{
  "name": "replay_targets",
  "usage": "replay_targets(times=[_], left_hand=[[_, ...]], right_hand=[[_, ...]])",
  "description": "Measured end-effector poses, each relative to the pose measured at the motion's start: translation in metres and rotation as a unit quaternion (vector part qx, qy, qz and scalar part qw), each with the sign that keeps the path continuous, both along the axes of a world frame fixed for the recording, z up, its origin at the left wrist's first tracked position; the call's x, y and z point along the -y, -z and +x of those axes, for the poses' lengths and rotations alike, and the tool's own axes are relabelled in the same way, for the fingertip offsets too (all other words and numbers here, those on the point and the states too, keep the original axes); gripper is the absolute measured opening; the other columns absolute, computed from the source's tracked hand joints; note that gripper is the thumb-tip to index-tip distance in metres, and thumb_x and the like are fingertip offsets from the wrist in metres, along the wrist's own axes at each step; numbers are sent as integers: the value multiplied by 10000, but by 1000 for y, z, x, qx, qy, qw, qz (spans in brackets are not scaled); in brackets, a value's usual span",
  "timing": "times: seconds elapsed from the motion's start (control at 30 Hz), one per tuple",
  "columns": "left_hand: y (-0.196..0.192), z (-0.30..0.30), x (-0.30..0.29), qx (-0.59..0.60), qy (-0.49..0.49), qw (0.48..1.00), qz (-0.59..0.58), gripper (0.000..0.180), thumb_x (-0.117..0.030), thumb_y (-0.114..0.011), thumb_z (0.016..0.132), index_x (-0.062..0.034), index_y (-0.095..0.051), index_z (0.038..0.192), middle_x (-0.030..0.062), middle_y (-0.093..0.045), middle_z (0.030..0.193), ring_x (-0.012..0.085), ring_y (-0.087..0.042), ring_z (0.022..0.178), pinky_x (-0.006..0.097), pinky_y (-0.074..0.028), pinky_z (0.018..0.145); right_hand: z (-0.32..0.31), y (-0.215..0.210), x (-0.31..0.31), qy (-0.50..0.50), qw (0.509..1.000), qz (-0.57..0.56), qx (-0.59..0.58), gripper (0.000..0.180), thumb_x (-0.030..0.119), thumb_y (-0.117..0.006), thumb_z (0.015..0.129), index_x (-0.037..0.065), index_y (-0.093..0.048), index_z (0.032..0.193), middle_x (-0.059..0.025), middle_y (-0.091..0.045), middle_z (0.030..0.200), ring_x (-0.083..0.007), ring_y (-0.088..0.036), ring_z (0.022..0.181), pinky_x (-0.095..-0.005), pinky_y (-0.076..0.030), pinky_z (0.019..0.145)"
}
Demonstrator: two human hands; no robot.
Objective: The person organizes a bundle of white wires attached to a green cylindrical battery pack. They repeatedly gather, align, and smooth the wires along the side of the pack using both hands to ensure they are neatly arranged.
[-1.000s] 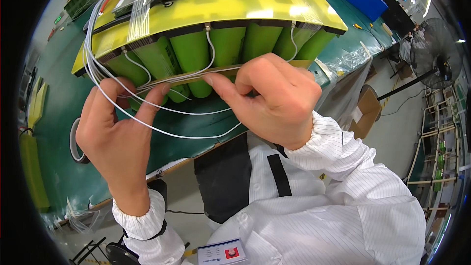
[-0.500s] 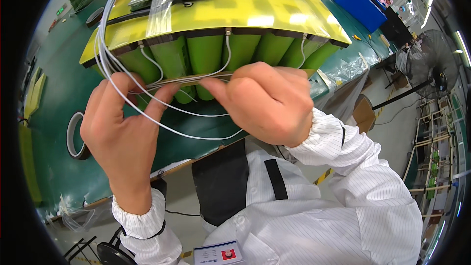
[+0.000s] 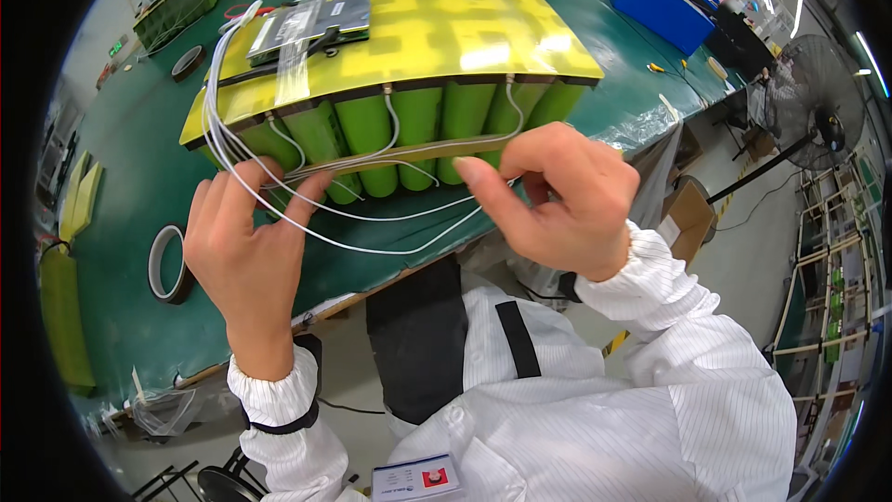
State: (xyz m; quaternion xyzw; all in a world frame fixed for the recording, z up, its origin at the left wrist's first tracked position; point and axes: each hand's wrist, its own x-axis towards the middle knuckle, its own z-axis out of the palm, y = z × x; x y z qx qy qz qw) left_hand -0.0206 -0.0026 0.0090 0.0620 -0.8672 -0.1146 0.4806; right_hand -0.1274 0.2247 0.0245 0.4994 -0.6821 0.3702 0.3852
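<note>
A battery pack of green cylindrical cells (image 3: 362, 125) stands on the table under a yellow top sheet (image 3: 446, 33). Several white wires (image 3: 212, 93) drop from a taped circuit board (image 3: 316, 26) on its left top. My left hand (image 3: 246, 242) is closed, pinching white wires against the narrow tan strip (image 3: 423, 151) along the cells' front. My right hand (image 3: 567, 200) is off the strip, thumb stretched left and fingers curled. Two loose white wires (image 3: 409, 250) loop across to it and seem held in those fingers; the exact grip is partly hidden. Other short wires come down from the top edge.
A tape roll (image 3: 167, 265) lies left of my left hand, with another roll (image 3: 189, 62) farther back. Yellow strips (image 3: 63, 307) lie at the far left. Behind stands a blue bin (image 3: 664, 14); a fan (image 3: 822, 116) is to the right. The table edge (image 3: 344, 302) runs before me.
My right hand has moved right and away from the strip, its thumb coming off it. The left hand keeps its pinch. The pack shows lower and more of the table behind it appears.
</note>
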Motion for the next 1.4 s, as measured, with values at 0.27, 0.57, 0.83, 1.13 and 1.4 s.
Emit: replay_targets(times=[0.27,0.57,0.83,1.13,1.4], left_hand=[[11,-1,7,-3,34,999,39,291,-81,-901,736,-15,-661,886,12,-556,716,119,-471,629,265,-385,575],[-4,4,2,50,51,963,260,338,-67,-893,764,-58,-556,786,-65,-451,657,39,-386,617,204,-290,556],[-9,6,4,75,41,972,221,338,-80,-884,774,-45,-548,767,-57,-457,643,54,-393,610,214,-313,559],[-7,10,8,72,56,971,220,310,-79,-883,775,-28,-578,778,-57,-503,631,21,-358,556,203,-281,514],[11,41,17,19,52,993,105,225,-2,-856,773,-36,-656,869,-16,-582,697,60,-403,578,223,-293,523]], right_hand=[[-15,11,-61,49,996,18,67,174,0,-822,771,38,-689,875,-23,-675,728,-59,-478,443,-215,-354,423],[-18,30,-59,21,994,54,90,114,55,-777,778,81,-689,845,-33,-606,677,-196,-588,525,-308,-459,468],[-9,21,-14,-18,996,76,41,160,59,-825,736,71,-681,806,-25,-618,710,-188,-612,548,-305,-473,473],[1,20,40,24,997,67,-23,162,98,-719,744,100,-557,739,-16,-502,621,-181,-598,510,-309,-444,431],[-1,10,20,-56,994,76,55,161,99,-725,790,65,-576,739,-52,-527,654,-260,-604,544,-352,-485,473]])
